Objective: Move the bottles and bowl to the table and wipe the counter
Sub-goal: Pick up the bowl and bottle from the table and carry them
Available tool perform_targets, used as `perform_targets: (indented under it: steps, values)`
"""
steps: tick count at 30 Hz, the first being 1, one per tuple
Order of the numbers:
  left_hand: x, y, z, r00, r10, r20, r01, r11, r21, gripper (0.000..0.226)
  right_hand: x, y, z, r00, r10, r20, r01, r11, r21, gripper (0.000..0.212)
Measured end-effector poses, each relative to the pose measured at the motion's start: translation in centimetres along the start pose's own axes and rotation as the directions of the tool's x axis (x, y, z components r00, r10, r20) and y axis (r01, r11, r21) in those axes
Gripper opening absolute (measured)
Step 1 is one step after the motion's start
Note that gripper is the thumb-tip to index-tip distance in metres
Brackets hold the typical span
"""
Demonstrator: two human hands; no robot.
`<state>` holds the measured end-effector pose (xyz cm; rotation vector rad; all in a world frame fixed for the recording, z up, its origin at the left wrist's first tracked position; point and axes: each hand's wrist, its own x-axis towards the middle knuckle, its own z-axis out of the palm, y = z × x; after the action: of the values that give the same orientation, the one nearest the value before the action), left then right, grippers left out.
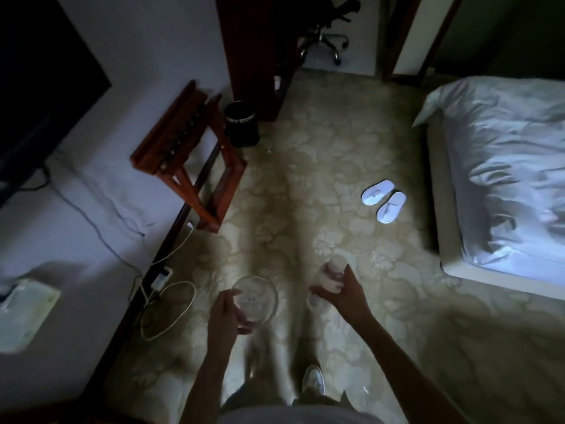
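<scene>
A person stands on a pale floral-patterned carpet (305,166) in a dim bedroom, both arms held out in front. The left hand (227,310) grips the near rim of a round clear glass bowl (255,298), fingers curled under it, held above the floor. To its right the right hand (347,293) is wrapped round clear plastic bottles (328,278) with white caps; how many it holds is hard to make out. A folding red-brown wooden luggage rack (189,154) stands against the white wall at far left, a black cylindrical waste bin (241,123) just beyond it. A pair of white slippers (383,201) lies near the white-sheeted bed (504,185) at right. White charger cables (168,304) trail along the skirting at near left.
</scene>
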<state>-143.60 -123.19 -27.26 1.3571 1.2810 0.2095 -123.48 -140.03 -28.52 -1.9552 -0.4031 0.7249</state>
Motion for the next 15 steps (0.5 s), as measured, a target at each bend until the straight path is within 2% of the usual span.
perform_targets:
  steps: [4,9,11,13,15]
  values:
    - [5.9,6.6,5.5,0.995,0.068,0.076,-0.071,0.997,0.034,0.029,6.6,-0.2,-4.5,0.992,0.054,-0.115,-0.048,0.998,0.05,0.064]
    - [15.4,11.9,11.5,0.988,0.039,0.15,-0.058,0.99,0.127,0.027,14.4,0.8,-5.1,0.982,0.165,-0.093,-0.159,0.985,0.067,0.066]
    - [19.8,14.5,13.7,0.979,0.042,0.199,-0.07,0.988,0.136,0.027,18.7,0.0,-5.6,0.982,0.173,-0.074,-0.168,0.983,0.075,0.077]
    - [24.6,17.8,15.9,0.968,0.017,0.249,-0.062,0.982,0.176,0.027,23.9,-1.5,-7.0,0.977,0.181,-0.115,-0.172,0.982,0.082,0.091]
    - [28.9,21.9,17.7,0.958,0.016,0.287,-0.071,0.98,0.184,0.027,29.0,-4.2,-8.9,0.968,0.184,-0.168,-0.177,0.983,0.058,0.082]
